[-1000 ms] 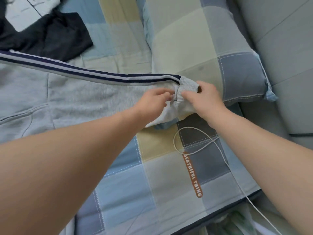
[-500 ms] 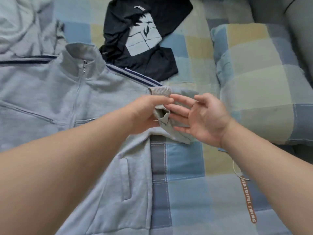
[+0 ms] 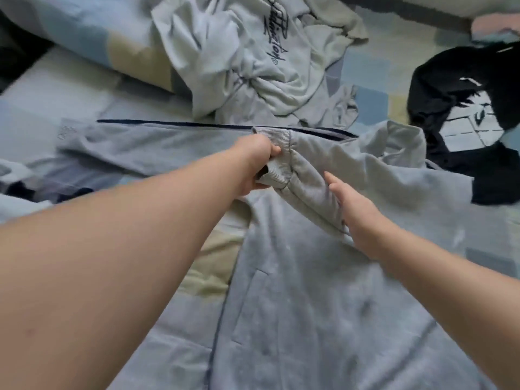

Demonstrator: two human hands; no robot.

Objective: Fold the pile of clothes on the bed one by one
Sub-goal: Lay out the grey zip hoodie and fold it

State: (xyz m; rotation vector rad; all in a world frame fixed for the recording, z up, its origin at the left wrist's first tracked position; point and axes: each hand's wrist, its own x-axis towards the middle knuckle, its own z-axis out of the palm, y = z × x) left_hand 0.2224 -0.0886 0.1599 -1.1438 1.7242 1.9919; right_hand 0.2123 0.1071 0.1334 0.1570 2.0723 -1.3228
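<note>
The left hand (image 3: 257, 161) grips cuff (image 3: 277, 159); right hand (image 3: 357, 215) seemingly touches sleeve (image 3: 312, 178).

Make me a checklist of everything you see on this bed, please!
Surface: checked bed sheet, mostly covered by clothes.
Job's things: grey zip jacket spread out; crumpled pale shirt and black printed top beyond it, unfolded.
Clutter: dark fabric at left edge, too blurred to name.
Hands: left hand grips the jacket's ribbed cuff; right hand lies flat on the sleeve.
Cables: nothing seen.
Surroundings: checked pillow top left.
</note>
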